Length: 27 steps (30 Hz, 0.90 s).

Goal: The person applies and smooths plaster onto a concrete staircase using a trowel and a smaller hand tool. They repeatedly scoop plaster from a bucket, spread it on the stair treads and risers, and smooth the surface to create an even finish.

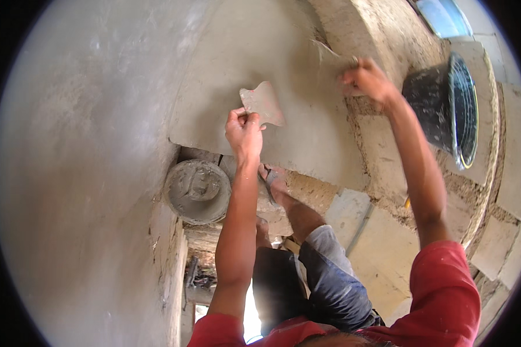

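Note:
My left hand (243, 134) pinches a thin, mud-smeared plate (263, 103) with wavy edges, held over smooth grey plaster (208, 75). Farther right, my right hand (364, 81) is motion-blurred, its fingers curled around a thin, pale tool (330, 51) near the edge of the plastered surface; the tool's shape is unclear. Below my left hand, beside my left forearm, sits a round bowl (185, 202) smeared with grey mortar.
A plastered wall (81, 173) fills the left. My sandalled foot (272, 179) stands on a rough ledge. At right, a dark bucket (431, 104) rests on broken-edged steps with loose tiles (382, 243). A pale blue container (443, 17) sits at the upper right.

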### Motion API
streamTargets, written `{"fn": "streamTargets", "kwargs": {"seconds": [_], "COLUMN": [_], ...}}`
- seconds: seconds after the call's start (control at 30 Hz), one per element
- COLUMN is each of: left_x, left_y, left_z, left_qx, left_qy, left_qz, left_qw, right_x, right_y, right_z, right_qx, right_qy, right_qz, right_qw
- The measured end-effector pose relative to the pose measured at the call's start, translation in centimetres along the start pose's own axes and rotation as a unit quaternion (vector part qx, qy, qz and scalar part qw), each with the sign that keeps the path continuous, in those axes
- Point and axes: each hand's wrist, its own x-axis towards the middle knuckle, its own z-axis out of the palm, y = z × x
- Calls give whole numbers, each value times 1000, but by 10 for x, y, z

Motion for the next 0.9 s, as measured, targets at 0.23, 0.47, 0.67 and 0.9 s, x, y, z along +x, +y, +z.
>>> {"fn": "streamTargets", "kwargs": {"seconds": [0.23, 0.47, 0.67, 0.9], "left_x": [-32, -12, 12, 77], "left_y": [5, -2, -1, -1], "left_z": [-14, 22, 73, 93], "left_qx": [-10, 27, 52, 11], "left_qy": [-89, -144, -138, -222], "left_qz": [-94, -171, -136, -36], "left_qw": [992, 974, 980, 974], "right_x": [-90, -71, -21, 61], "right_y": [115, 151, 151, 148], "right_z": [51, 78, 78, 90], "right_qx": [488, 351, 185, 101], "right_qy": [42, 108, 212, 320], "right_qz": [58, -133, -286, -462], "right_qw": [870, 920, 916, 821]}}
